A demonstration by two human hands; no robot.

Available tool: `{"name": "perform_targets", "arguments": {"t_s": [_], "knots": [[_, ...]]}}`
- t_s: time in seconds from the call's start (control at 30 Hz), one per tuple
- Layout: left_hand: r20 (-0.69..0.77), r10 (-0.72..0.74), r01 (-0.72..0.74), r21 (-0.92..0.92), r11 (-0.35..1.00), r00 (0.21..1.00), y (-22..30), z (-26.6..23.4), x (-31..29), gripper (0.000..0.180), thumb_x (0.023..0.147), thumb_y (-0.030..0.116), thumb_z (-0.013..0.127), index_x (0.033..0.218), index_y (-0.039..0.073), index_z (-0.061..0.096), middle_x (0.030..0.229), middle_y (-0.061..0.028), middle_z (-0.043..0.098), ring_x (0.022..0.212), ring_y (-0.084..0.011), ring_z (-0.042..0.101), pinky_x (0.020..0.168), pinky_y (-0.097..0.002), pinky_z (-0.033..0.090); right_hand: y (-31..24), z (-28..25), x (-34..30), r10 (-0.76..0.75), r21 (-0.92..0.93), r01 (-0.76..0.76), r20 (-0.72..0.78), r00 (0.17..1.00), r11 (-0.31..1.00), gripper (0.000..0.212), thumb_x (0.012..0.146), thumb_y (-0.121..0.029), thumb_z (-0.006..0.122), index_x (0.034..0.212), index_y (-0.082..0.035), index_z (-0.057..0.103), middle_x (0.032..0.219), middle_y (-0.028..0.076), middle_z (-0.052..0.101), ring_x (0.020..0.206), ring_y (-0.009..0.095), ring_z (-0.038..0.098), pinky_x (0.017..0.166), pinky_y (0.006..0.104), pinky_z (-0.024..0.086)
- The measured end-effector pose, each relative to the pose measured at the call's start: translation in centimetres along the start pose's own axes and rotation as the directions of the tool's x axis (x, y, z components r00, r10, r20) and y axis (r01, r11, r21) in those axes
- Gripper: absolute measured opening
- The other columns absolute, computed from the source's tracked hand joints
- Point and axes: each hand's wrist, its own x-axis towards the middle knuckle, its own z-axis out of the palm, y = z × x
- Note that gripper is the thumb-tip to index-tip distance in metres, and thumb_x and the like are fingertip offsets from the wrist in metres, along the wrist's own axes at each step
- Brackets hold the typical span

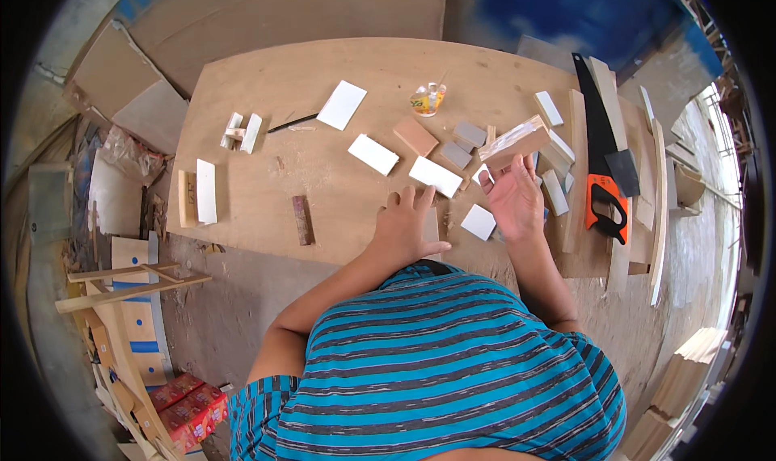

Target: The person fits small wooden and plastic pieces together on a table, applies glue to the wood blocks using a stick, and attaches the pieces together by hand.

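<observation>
My left hand (406, 225) is spread open at the near edge of the table, with its fingertips by a white rectangular block (436, 176). A greyish flat piece (431, 227) shows between its thumb and forefinger. On the right, my right hand (517, 201) is turned palm up, its fingertips at the lower edge of a tilted wooden block (517, 142). A rough whitish layer runs along that block's top edge. Close by lie a second white block (373, 154), a tan block (416, 137), grey blocks (457, 155) and a small white square piece (478, 222).
An orange-handled handsaw (602, 162) lies at the right beside long wooden strips (575, 170). A clear plastic cup (428, 100) stands toward the back. A white panel (342, 105), a dark thin stick (291, 122) and a brown worn block (302, 220) lie on the left half of the table (259, 89).
</observation>
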Motion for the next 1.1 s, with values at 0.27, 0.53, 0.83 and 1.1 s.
{"name": "perform_targets", "arguments": {"t_s": [0.27, 0.53, 0.83, 1.1], "knots": [[0.076, 0.146, -0.153, 0.093, 0.984, 0.986, -1.2, 2.3, -0.5, 0.063, 0.068, 0.034, 0.076, 0.124, 0.014, 0.057, 0.120, -0.0125, 0.048, 0.105, -0.0343, 0.050, 0.082, -0.0441, 0.051, -2.8, -2.8, -2.0, -0.174, -0.029, 0.174, -0.007, 0.985, 0.984, 0.024, 0.096, -0.018, 0.054, 0.121, -0.018, 0.051, 0.120, 0.001, 0.057, 0.107, 0.015, 0.055, 0.080, 0.0313, 0.047], [-0.057, 0.079, -0.078, 0.021, 0.997, 0.995, -0.9, 1.3, -0.5, 0.048, 0.071, 0.032, 0.074, 0.112, 0.015, 0.057, 0.121, -0.0138, 0.049, 0.116, -0.0359, 0.047, 0.084, -0.0444, 0.051, -6.0, -6.1, -3.6, -0.305, 0.028, 0.310, -0.116, 0.945, 0.950, 0.022, 0.095, -0.015, 0.055, 0.117, -0.016, 0.052, 0.113, 0.001, 0.062, 0.098, 0.015, 0.059, 0.077, 0.0320, 0.048], [-0.033, -0.049, 0.033, -0.377, 0.926, 0.998, -2.7, 0.2, -3.0, 0.062, 0.070, 0.015, 0.064, 0.128, 0.009, 0.041, 0.126, -0.0180, 0.048, 0.118, -0.0378, 0.046, 0.095, -0.0426, 0.044, -2.1, -5.4, -6.4, -0.237, -0.044, 0.233, -0.129, 0.963, 0.971, 0.028, 0.096, -0.011, 0.051, 0.124, -0.010, 0.052, 0.114, 0.004, 0.062, 0.096, 0.016, 0.062, 0.077, 0.0314, 0.050], [0.183, -0.053, 0.181, -0.813, 0.553, 0.982, -5.3, -0.9, -5.3, 0.070, 0.070, -0.005, 0.055, 0.135, 0.012, 0.036, 0.119, -0.0064, 0.045, 0.111, -0.0195, 0.049, 0.095, -0.0314, 0.040, 2.0, -2.7, -7.9, 0.010, -0.306, 0.011, 0.066, 0.998, 0.952, 0.035, 0.094, -0.013, 0.057, 0.127, -0.006, 0.050, 0.114, 0.005, 0.062, 0.100, 0.015, 0.060, 0.080, 0.0304, 0.049]]}}
